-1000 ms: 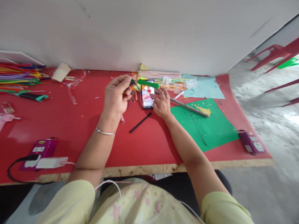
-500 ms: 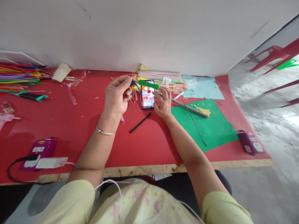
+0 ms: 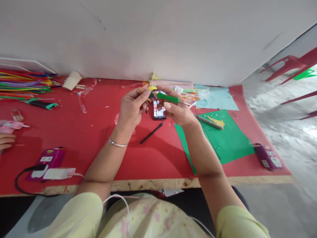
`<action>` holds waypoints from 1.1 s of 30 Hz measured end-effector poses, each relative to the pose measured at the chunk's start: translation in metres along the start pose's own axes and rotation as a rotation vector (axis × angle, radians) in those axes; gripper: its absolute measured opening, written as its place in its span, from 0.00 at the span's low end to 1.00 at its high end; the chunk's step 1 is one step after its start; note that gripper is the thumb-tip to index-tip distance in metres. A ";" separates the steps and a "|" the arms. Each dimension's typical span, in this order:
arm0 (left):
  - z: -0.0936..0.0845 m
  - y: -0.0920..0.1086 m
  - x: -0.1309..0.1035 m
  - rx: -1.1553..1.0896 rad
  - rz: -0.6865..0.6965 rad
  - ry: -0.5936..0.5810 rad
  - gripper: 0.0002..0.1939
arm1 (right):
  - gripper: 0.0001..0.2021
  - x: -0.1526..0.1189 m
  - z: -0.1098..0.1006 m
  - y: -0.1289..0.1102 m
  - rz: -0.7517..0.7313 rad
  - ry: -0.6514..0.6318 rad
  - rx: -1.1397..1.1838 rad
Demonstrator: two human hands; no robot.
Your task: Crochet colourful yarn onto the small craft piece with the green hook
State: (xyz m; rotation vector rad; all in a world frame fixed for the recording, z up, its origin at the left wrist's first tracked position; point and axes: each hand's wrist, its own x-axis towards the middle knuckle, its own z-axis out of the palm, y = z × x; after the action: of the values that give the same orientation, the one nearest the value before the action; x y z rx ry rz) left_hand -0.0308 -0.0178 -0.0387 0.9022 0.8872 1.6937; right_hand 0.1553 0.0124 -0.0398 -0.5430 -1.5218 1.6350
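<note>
My left hand (image 3: 133, 105) is closed in a pinch on a small dark bundle (image 3: 151, 95) with thin strands hanging from it; its kind is unclear. Between the thumb and fingers of my right hand (image 3: 179, 110) lies a green-handled tool (image 3: 168, 98), with what looks like a thin metal shaft running back across the hand. Both hands are close together above a lit phone (image 3: 158, 114), which they partly cover. A black stick (image 3: 151, 133) lies on the red tabletop just below them.
Colourful pipe cleaners (image 3: 22, 82) lie at far left beside black-and-green pliers (image 3: 42, 104). Another person's hand (image 3: 6, 140) is near a pink glue gun (image 3: 11, 125). Green sheet (image 3: 232, 142) and grey rod (image 3: 210, 122) are at right. Purple power strips (image 3: 53, 158) sit near the front edge.
My right hand has left the phone and moved up beside my left hand, the green-handled tool shifting right with it. Another person's hand has appeared at far left.
</note>
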 end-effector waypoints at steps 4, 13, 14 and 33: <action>0.003 -0.005 -0.004 0.019 -0.047 -0.027 0.17 | 0.25 0.005 0.015 0.006 -0.036 0.186 0.130; 0.007 -0.010 -0.006 -0.017 -0.078 -0.016 0.18 | 0.32 0.005 0.017 0.013 0.110 0.353 0.109; 0.008 -0.010 -0.006 -0.020 -0.085 -0.022 0.18 | 0.33 0.005 0.018 0.014 0.091 0.375 0.091; 0.000 -0.025 -0.007 0.370 0.253 0.120 0.20 | 0.29 0.002 0.015 0.034 -0.014 0.468 -0.001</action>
State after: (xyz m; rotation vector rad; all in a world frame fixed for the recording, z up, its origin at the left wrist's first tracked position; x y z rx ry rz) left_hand -0.0188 -0.0183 -0.0619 1.2096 1.2376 1.8460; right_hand 0.1330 0.0074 -0.0692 -0.8458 -1.1746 1.3731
